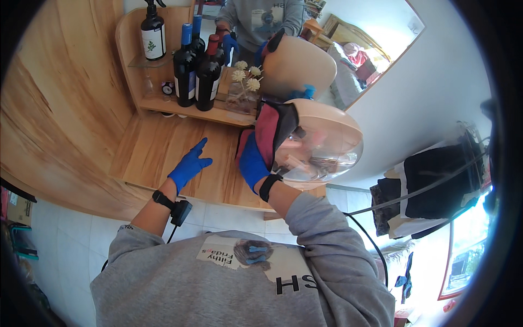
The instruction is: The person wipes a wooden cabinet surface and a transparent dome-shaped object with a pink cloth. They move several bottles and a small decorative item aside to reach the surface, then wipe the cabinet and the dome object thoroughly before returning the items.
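Note:
My left hand (188, 165), in a blue glove, hovers over or rests on the wooden dressing tabletop (159, 151); its fingers are apart and hold nothing. In my right hand (252, 163), also blue-gloved, is a pink and dark grey cloth (267, 128). The cloth lies against the left side of a peach cosmetics organizer (327, 116) with a clear domed front. Through that front, several cosmetic items show, too blurred to name. Part of the right hand's fingers is hidden by the cloth.
On a raised wooden shelf (163, 105) stand a blue-capped wine bottle (185, 73), a red-capped wine bottle (208, 77), a small clock (167, 88) and a vase of cream flowers (243, 98). A spray bottle (153, 39) stands higher up. Behind is a mirror (314, 24); clothes (441, 180) hang right.

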`<action>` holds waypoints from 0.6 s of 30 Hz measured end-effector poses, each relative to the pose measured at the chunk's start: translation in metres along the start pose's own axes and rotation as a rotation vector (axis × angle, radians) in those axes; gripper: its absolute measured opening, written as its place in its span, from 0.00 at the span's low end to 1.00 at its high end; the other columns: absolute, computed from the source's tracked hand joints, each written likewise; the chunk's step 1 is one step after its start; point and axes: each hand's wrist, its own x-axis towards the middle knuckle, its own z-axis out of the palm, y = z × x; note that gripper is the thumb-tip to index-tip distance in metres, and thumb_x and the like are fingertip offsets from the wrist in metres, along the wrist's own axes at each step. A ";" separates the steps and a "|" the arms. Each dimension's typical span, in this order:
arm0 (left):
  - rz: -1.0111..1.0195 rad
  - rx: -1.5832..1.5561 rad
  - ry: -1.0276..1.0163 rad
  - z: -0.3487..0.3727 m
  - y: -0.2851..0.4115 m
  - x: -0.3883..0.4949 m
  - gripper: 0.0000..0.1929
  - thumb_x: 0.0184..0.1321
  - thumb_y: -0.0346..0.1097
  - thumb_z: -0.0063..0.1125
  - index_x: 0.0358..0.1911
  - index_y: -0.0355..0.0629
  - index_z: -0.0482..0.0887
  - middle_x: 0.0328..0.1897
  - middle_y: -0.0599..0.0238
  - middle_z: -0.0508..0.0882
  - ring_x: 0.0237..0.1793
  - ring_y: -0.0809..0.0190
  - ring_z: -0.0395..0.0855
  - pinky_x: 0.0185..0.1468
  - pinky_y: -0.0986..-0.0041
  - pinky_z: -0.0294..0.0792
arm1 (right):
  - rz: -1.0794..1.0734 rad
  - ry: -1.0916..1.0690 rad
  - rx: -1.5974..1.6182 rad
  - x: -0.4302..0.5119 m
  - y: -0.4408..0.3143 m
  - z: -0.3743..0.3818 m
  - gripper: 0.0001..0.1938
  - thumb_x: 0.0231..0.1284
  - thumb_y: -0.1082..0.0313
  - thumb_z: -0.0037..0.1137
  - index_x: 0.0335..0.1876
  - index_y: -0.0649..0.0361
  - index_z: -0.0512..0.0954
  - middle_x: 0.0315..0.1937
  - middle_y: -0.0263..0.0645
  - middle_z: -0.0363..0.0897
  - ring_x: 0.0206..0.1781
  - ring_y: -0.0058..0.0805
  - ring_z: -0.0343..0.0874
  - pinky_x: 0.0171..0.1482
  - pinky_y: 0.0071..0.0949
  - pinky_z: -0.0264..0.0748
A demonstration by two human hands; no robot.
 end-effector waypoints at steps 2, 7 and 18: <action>0.002 -0.003 0.024 -0.007 -0.005 -0.005 0.40 0.63 0.39 0.63 0.77 0.56 0.55 0.78 0.42 0.58 0.78 0.46 0.55 0.74 0.62 0.59 | -0.177 0.128 -0.675 0.024 -0.005 -0.014 0.35 0.68 0.38 0.48 0.74 0.50 0.64 0.62 0.36 0.77 0.63 0.38 0.76 0.64 0.42 0.69; -0.044 0.056 0.046 -0.017 -0.010 -0.015 0.38 0.63 0.41 0.64 0.76 0.56 0.60 0.77 0.44 0.62 0.78 0.47 0.57 0.74 0.62 0.58 | -0.888 -0.436 -2.037 0.010 -0.026 -0.030 0.27 0.67 0.41 0.49 0.59 0.55 0.76 0.55 0.45 0.78 0.53 0.40 0.78 0.55 0.32 0.73; -0.043 0.103 0.067 0.010 0.012 -0.019 0.32 0.65 0.43 0.61 0.73 0.56 0.66 0.74 0.47 0.67 0.75 0.48 0.62 0.72 0.64 0.60 | -1.461 -1.054 -3.009 -0.153 -0.016 0.012 0.14 0.54 0.55 0.60 0.38 0.58 0.78 0.38 0.53 0.80 0.45 0.50 0.81 0.43 0.44 0.76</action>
